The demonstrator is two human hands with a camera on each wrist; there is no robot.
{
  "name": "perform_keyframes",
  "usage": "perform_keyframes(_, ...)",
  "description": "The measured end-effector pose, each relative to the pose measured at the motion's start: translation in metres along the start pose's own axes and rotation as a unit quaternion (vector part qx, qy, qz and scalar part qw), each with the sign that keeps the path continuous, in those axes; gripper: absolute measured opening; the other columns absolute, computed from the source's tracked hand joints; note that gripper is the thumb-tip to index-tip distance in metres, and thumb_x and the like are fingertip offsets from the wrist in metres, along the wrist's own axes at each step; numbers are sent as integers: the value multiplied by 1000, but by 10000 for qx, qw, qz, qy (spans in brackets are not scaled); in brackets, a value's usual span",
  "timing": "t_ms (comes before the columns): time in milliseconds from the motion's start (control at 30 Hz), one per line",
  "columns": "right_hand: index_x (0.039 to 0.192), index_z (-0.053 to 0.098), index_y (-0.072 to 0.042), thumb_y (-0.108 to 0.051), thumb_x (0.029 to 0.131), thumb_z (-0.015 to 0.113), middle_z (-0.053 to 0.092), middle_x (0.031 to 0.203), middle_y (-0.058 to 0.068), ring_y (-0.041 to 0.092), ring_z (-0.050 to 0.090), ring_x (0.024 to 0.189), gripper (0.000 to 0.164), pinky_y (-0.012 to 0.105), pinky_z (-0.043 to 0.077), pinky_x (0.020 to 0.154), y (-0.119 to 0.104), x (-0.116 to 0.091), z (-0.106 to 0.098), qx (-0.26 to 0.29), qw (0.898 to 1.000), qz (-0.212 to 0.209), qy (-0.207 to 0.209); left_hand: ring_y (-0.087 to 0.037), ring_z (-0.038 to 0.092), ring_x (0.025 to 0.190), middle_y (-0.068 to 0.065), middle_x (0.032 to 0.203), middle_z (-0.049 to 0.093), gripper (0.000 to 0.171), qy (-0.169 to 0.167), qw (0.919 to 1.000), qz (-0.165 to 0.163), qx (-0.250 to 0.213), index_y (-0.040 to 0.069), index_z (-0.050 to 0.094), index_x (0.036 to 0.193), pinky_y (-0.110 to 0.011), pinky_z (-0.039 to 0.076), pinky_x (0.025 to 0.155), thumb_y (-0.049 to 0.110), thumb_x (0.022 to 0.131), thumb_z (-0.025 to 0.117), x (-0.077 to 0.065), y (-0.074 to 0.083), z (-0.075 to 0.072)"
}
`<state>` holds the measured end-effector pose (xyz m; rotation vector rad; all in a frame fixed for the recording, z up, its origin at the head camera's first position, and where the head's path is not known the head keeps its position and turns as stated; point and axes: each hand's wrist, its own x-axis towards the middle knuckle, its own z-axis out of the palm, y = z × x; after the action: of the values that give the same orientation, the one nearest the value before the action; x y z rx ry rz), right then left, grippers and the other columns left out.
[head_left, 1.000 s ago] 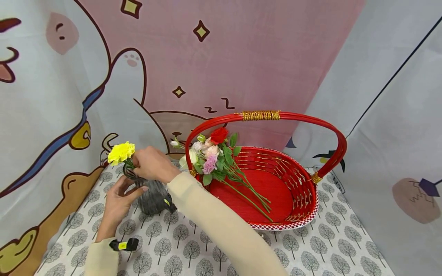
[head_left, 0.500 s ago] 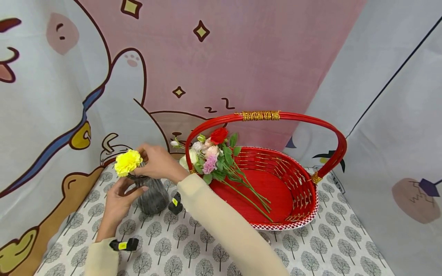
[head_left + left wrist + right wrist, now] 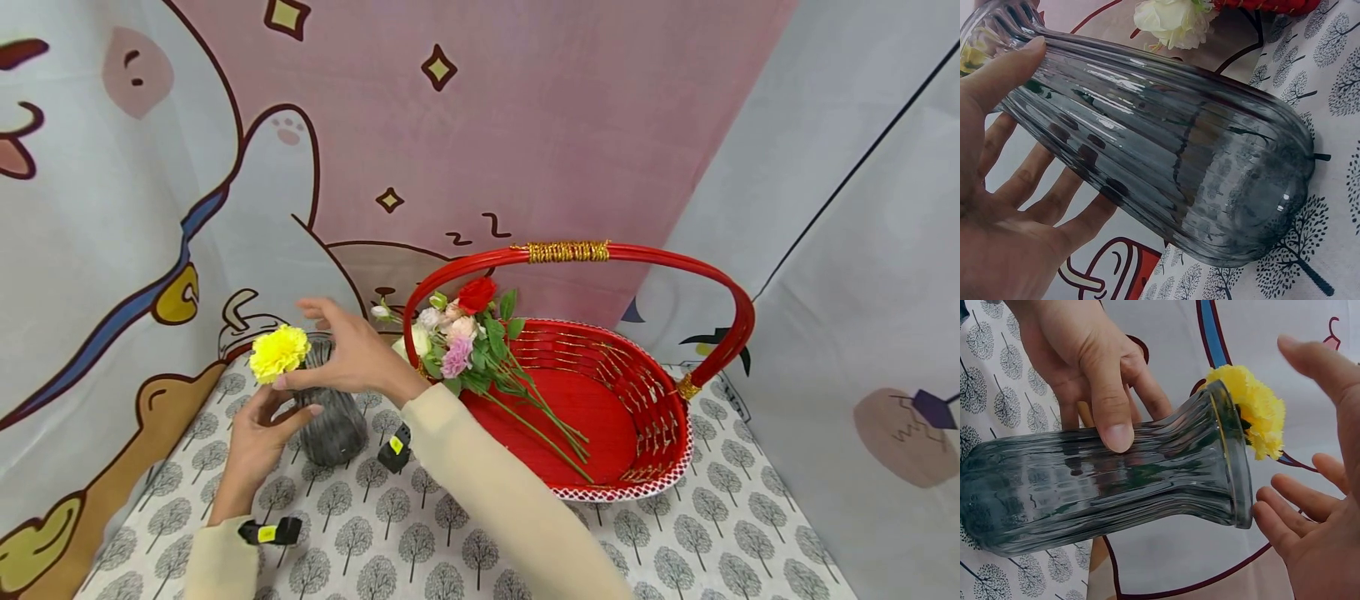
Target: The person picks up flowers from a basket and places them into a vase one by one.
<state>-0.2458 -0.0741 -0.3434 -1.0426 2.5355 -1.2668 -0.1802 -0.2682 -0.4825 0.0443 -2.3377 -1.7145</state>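
A grey ribbed glass vase (image 3: 333,429) stands on the tree-patterned cloth at the left. My left hand (image 3: 251,446) holds its neck, thumb on one side and fingers round the other, as the left wrist view shows. At the mouth sits a yellow carnation (image 3: 279,353), its bloom just over the rim and green leaves visible through the glass (image 3: 1166,472). Beside the rim, my right hand (image 3: 348,350) is spread with thumb and fingers apart. In the right wrist view that hand (image 3: 1316,537) is close to the mouth and grips nothing.
Right of the vase is a red woven basket (image 3: 667,450) with a tall arched handle (image 3: 675,260). Several stems with red, pink, lilac and white flowers (image 3: 457,354) lie in it, blooms over its left rim. Printed curtains (image 3: 585,125) hang behind.
The yellow carnation has moved right and settled over the vase mouth. My right hand has let go of it and drawn back slightly, fingers spreading. The left hand keeps its hold.
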Motion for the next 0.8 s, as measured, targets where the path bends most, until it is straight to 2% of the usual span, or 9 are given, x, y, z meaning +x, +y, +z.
perform_keyframes(133, 161, 22, -44, -55, 78, 86, 32, 164, -18, 7, 42, 146, 105, 40, 48, 117, -2, -7, -3, -11, 9998, -152, 134, 7, 51, 123, 10, 145, 55, 60, -12, 10000, 28, 16, 25, 54, 149, -7, 52, 93, 27, 94, 77, 1, -2, 0)
perform_keyframes(267, 161, 16, -47, -53, 78, 87, 26, 165, -23, 8, 41, 147, 109, 45, 49, 115, -2, -15, -7, 73, 9993, -215, 298, 7, 50, 123, 10, 146, 54, 61, 5, 9999, -61, 139, 28, 54, 150, -8, 53, 91, 31, 94, 77, 0, 0, 1)
perform_keyframes(433, 158, 13, -54, -52, 79, 86, 21, 164, -27, 5, 38, 148, 108, 47, 50, 114, -2, -25, -13, 337, 9983, -305, 365, 8, 50, 122, 13, 131, 60, 48, 72, 9997, -92, 193, 19, 62, 136, -8, 53, 89, 32, 93, 78, 0, 2, 0)
perform_keyframes(533, 157, 11, -56, -52, 78, 87, 19, 164, -28, 5, 36, 149, 109, 50, 48, 115, 0, -32, -16, 378, 9978, -367, 397, 8, 52, 121, 12, 120, 62, 41, 65, 9998, 24, 177, 11, 64, 126, -8, 53, 90, 29, 93, 79, 1, 2, 0)
perform_keyframes(667, 157, 8, -56, -53, 79, 86, 17, 165, -27, 7, 35, 150, 111, 55, 47, 115, 1, -42, -21, 290, 9977, -427, 434, 6, 55, 120, 10, 115, 63, 42, 30, 9998, 150, 93, 9, 63, 129, -7, 52, 95, 26, 93, 78, 2, 3, 1)
perform_keyframes(800, 157, 6, -56, -52, 78, 87, 16, 166, -25, 9, 32, 151, 113, 56, 45, 117, 2, -51, -24, 255, 9977, -493, 381, 10, 50, 121, 13, 116, 60, 44, 49, 9998, 95, 175, 8, 60, 132, -4, 50, 94, 24, 95, 77, 0, 3, 1)
